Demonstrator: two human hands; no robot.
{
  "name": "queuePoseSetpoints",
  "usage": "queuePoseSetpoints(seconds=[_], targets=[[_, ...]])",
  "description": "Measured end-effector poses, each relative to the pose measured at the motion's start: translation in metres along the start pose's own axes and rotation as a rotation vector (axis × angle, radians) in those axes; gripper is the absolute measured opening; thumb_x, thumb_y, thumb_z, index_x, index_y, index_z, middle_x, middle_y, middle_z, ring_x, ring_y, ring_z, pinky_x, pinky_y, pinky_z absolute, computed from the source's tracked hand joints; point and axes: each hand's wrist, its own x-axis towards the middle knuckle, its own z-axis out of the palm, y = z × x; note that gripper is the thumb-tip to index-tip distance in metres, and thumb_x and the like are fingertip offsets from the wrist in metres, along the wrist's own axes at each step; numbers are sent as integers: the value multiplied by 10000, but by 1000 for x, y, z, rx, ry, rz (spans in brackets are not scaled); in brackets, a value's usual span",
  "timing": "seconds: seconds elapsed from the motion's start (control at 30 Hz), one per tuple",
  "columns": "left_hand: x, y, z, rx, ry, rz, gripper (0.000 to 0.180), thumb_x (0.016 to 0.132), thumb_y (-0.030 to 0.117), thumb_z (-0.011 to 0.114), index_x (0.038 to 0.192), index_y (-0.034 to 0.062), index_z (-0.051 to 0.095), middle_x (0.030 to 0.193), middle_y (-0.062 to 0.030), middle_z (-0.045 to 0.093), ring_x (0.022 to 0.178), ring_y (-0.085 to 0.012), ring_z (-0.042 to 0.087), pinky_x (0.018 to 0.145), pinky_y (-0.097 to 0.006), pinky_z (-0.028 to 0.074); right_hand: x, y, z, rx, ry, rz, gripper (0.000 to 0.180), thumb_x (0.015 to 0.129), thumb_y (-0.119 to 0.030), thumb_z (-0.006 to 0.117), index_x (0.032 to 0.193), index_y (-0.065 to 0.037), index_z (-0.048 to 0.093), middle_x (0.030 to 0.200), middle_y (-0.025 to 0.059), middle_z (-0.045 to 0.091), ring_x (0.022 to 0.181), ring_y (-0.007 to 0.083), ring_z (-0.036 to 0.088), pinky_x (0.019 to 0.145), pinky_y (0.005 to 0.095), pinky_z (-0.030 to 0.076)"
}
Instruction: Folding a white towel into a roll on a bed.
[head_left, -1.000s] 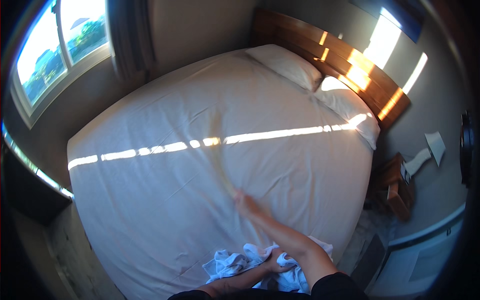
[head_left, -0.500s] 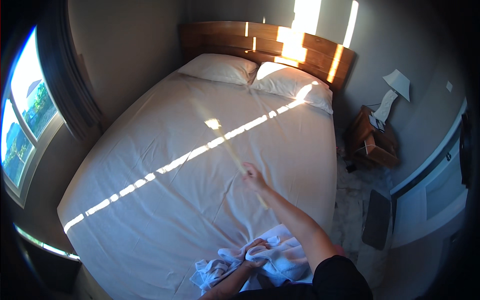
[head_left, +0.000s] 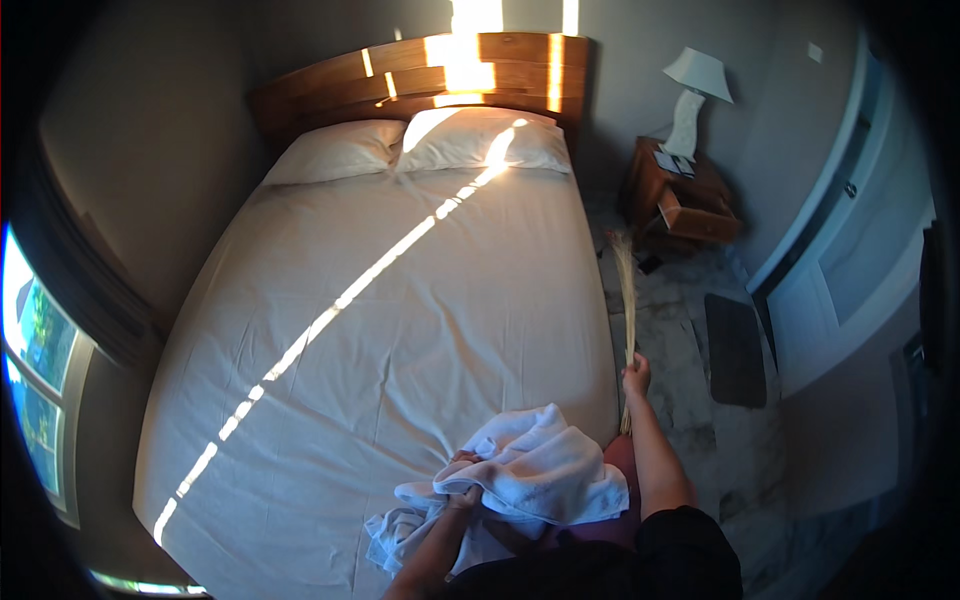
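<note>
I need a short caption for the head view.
Left hand grips white towels on the bed; right hand holds a straw whisk.

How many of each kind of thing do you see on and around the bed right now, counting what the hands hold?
Pillows: 2
White towel bundle, in left hand: 1
Straw hand broom, in right hand: 1
Bed: 1
Nightstand: 1
Lamp: 1
Floor mat: 1
Total: 8

Bedroom interior. A large bed with a white sheet, two pillows and a wooden headboard fills the room; a wooden nightstand bearing a lamp stands beside it, a window at left.
</note>
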Motion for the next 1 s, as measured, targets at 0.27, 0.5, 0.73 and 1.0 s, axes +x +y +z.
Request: queuePoseSetpoints(seconds=[0.27, 0.5, 0.73, 1.0], targets=[[-24, -2, -16, -10, -135, -37, 232, 781, 223, 612, 952, 67, 602, 954, -84, 605, 918, -263, 581, 826, -393, 458, 17, 1, 25, -209, 86, -225, 317, 837, -39, 504, 1149, -83, 536, 1019, 196, 625, 952, 402, 589, 784, 454, 477], [-54, -6, -19, -5, -175, -97, 239, 786, 222, 614, 965, 64, 601, 966, -85, 605, 931, -262, 580, 834, -392, 455, 32, 68, 34, -292, -31, -164, 446, 822, 26, 481, 1254, -81, 491, 1181, 176, 565, 1121, 354, 521, 946, 407, 420], [-30, -8, -3, -4, -168, -204, 247, 790, 220, 616, 977, 61, 599, 978, -85, 604, 944, -262, 579, 842, -390, 453, 42, 115, 41, -332, -95, -128, 429, 787, 22, 489, 1192, -76, 587, 1144, 201, 601, 1082, 359, 563, 924, 422, 441], [-42, -6, 5, 45, -29, -328, 255, 795, 219, 618, 992, 57, 598, 992, -86, 604, 958, -261, 577, 852, -388, 450, 47, 138, 48, -488, -251, 10, 360, 839, -152, 478, 1160, -55, 611, 1092, 216, 620, 1032, 375, 588, 892, 427, 465]])
